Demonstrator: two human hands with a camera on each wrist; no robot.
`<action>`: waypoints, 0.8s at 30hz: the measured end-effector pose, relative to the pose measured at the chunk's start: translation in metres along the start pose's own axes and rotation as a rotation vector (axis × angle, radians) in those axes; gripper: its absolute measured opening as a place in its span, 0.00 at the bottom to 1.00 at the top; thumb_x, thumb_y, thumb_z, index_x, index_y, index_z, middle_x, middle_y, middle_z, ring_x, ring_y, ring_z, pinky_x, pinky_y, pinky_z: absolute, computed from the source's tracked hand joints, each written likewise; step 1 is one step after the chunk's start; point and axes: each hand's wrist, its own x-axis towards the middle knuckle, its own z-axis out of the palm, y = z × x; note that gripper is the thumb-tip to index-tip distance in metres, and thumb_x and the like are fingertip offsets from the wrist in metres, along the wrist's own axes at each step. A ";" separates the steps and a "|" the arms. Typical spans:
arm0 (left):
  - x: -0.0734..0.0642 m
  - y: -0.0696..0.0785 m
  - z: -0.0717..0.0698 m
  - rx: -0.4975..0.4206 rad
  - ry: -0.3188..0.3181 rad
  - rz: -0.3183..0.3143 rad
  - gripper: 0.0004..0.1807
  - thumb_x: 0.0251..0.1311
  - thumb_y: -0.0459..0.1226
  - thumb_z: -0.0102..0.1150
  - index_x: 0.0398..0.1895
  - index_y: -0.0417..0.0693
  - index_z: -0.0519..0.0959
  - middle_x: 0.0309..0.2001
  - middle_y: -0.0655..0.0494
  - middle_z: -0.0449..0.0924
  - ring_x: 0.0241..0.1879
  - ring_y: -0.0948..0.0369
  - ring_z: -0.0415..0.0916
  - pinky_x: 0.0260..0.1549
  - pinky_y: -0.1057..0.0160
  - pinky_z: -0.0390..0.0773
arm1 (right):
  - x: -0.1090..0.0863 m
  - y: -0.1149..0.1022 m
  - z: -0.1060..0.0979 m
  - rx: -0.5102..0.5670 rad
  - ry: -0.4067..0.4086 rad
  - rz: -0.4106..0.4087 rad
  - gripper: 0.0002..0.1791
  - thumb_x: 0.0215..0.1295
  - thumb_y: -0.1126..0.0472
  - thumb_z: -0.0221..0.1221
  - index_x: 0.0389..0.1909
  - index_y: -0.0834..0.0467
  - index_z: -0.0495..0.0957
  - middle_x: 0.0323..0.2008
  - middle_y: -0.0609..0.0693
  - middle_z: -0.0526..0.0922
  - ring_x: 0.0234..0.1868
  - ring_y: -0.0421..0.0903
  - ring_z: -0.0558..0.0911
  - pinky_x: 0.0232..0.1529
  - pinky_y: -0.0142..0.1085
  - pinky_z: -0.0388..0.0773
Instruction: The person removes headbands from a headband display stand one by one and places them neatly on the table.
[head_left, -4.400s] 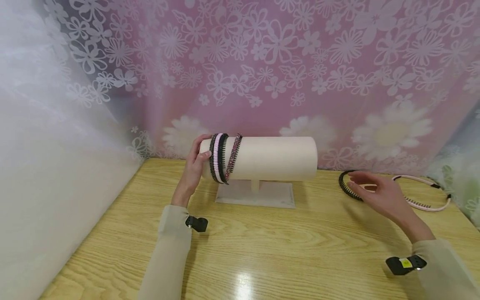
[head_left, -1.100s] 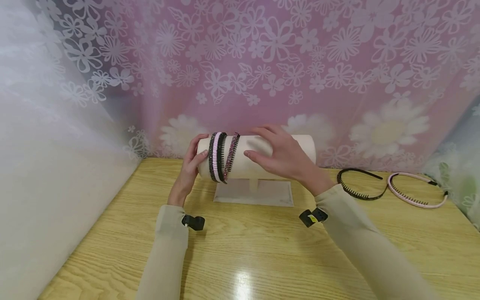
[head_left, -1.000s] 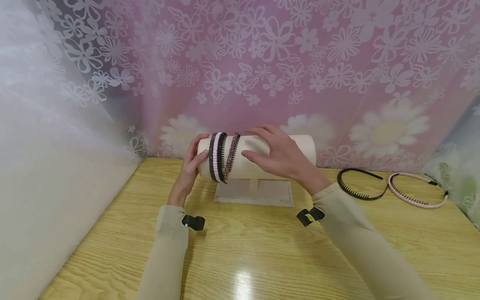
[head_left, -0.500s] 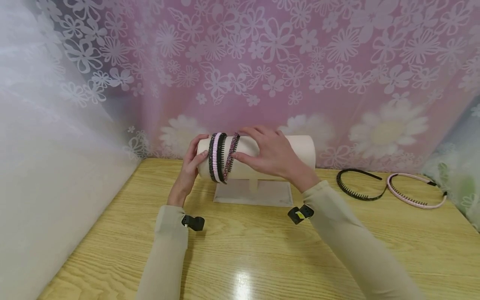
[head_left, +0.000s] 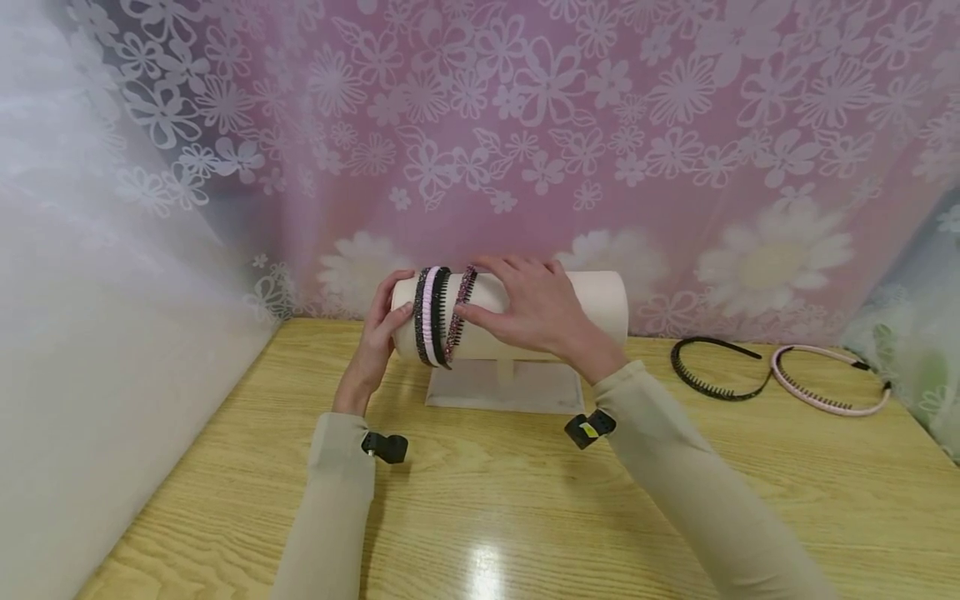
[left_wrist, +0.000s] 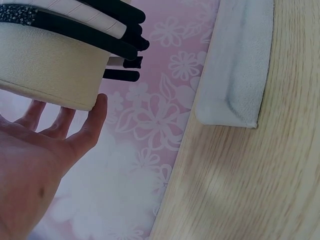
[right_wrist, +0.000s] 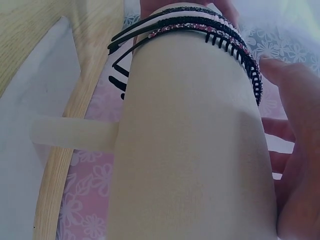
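Note:
My left hand (head_left: pixel 372 346) grips the left end of a cream padded headband display roll (head_left: pixel 596 308), its fingers (left_wrist: pixel 92 125) curled about the end in the left wrist view. Close beside that hand, a dark glittery headband (head_left: pixel 422 321), a pale pink one (head_left: pixel 428 317) and a black toothed one (head_left: pixel 438 321) sit side by side on the roll. Slightly apart and slanted is a pink-glitter headband (head_left: pixel 462 293) with comb teeth. My right hand (head_left: pixel 536 308) arches over the roll, thumb and index finger at this headband's edge. Some of its fingers (right_wrist: pixel 277 131) pass behind the roll.
The roll stands on a post (right_wrist: pixel 75 134) with a pale flat base (head_left: pixel 465 392). On the wooden table (head_left: pixel 480 492) at right lie a black headband (head_left: pixel 701 385) and a pink headband (head_left: pixel 813 400). A flowered curtain (head_left: pixel 525 167) hangs behind.
My right hand has come from the headbands on the table to the roll, then moved left until thumb and index finger reached the pink-glitter headband. My left hand keeps its grip.

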 end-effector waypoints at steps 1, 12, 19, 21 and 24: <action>0.000 0.000 0.000 0.000 0.000 0.001 0.26 0.74 0.41 0.45 0.74 0.59 0.62 0.64 0.58 0.70 0.51 0.58 0.75 0.41 0.62 0.80 | 0.000 0.000 0.000 -0.010 -0.002 0.004 0.39 0.63 0.27 0.56 0.70 0.42 0.71 0.67 0.50 0.78 0.69 0.56 0.73 0.65 0.58 0.65; 0.000 0.000 0.001 -0.007 -0.008 0.017 0.27 0.73 0.42 0.45 0.74 0.58 0.62 0.64 0.58 0.70 0.51 0.59 0.75 0.42 0.63 0.79 | 0.003 -0.006 0.003 -0.069 0.010 0.045 0.41 0.62 0.23 0.52 0.71 0.40 0.70 0.68 0.48 0.77 0.68 0.55 0.74 0.61 0.55 0.66; 0.000 0.000 0.001 -0.007 -0.015 0.028 0.27 0.74 0.42 0.44 0.75 0.56 0.61 0.65 0.57 0.69 0.52 0.58 0.75 0.43 0.63 0.80 | 0.002 -0.008 0.005 -0.088 0.011 0.052 0.41 0.62 0.23 0.52 0.71 0.40 0.71 0.67 0.49 0.78 0.67 0.55 0.74 0.62 0.55 0.66; 0.000 0.000 0.001 -0.010 -0.014 0.030 0.27 0.74 0.42 0.44 0.74 0.56 0.62 0.66 0.57 0.69 0.52 0.58 0.75 0.43 0.63 0.80 | 0.002 -0.008 0.006 -0.088 0.010 0.052 0.40 0.62 0.23 0.52 0.70 0.39 0.71 0.67 0.49 0.77 0.67 0.55 0.74 0.62 0.55 0.66; 0.000 -0.001 0.002 -0.015 -0.013 0.028 0.26 0.74 0.42 0.45 0.74 0.58 0.62 0.66 0.57 0.69 0.53 0.57 0.75 0.44 0.63 0.80 | 0.002 -0.008 0.006 -0.090 0.010 0.049 0.38 0.63 0.23 0.52 0.69 0.38 0.71 0.66 0.49 0.77 0.67 0.55 0.73 0.62 0.55 0.66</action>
